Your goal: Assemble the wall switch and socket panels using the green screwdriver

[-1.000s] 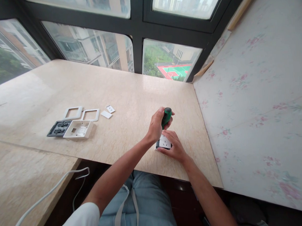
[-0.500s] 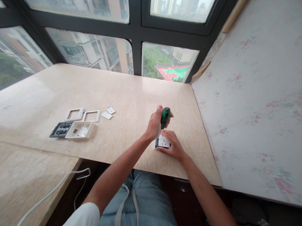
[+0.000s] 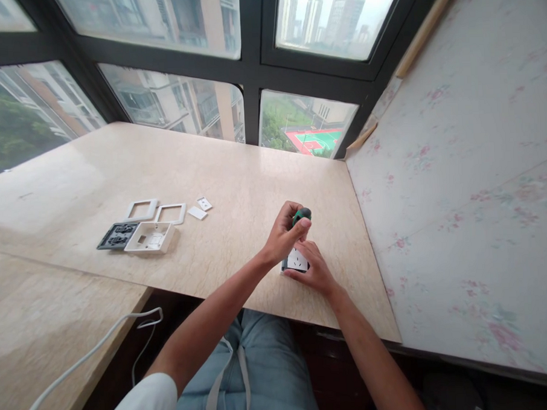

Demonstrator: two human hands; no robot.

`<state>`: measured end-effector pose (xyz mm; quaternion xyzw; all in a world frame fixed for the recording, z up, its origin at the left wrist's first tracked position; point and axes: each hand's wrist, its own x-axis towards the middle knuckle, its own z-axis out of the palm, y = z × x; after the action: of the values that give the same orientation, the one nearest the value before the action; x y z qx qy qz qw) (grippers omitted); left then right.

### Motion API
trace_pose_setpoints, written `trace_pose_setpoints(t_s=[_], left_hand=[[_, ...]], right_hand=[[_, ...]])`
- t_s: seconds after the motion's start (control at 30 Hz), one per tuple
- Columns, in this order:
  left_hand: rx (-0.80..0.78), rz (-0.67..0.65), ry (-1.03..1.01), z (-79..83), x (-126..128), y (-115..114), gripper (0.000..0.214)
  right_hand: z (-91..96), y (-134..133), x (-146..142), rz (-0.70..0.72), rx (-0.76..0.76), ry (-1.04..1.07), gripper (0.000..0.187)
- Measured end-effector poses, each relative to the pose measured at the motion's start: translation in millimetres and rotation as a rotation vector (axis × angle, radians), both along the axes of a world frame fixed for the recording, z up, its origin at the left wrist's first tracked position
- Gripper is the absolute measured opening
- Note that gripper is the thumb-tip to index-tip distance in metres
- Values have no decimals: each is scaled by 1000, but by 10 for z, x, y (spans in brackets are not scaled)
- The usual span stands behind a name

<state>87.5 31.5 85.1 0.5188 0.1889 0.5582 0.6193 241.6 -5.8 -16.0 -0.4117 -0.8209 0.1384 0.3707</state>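
Note:
My left hand (image 3: 284,233) is closed round the green and black handle of a screwdriver (image 3: 302,214), held above a wall socket. Its thumb lies across the front of the handle, and the blade is hidden behind the hand. My right hand (image 3: 318,268) grips the socket (image 3: 297,260) by its far and near edges, pressing it to the tabletop. The socket has a white face with slots and a dark frame at its left side. Part of it is covered by my right fingers.
To the left lie a dark socket back (image 3: 116,236), a white mounting box (image 3: 150,237), two white frames (image 3: 142,209) and small white cover pieces (image 3: 197,212). A white cable (image 3: 89,352) crosses the lower left. A papered wall (image 3: 458,191) bounds the right side.
My left hand has shifted its grip on the screwdriver, with the thumb now in front of the handle. My right hand stays on the socket. The view has tilted slightly upward.

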Motion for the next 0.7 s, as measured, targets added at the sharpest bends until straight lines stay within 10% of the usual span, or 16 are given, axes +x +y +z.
trace_pose_setpoints(t_s=[0.7], left_hand=[[-83,-4,-47,12,17,75,47]], right_hand=[[-7,-6,-4,-5,19,14,70]])
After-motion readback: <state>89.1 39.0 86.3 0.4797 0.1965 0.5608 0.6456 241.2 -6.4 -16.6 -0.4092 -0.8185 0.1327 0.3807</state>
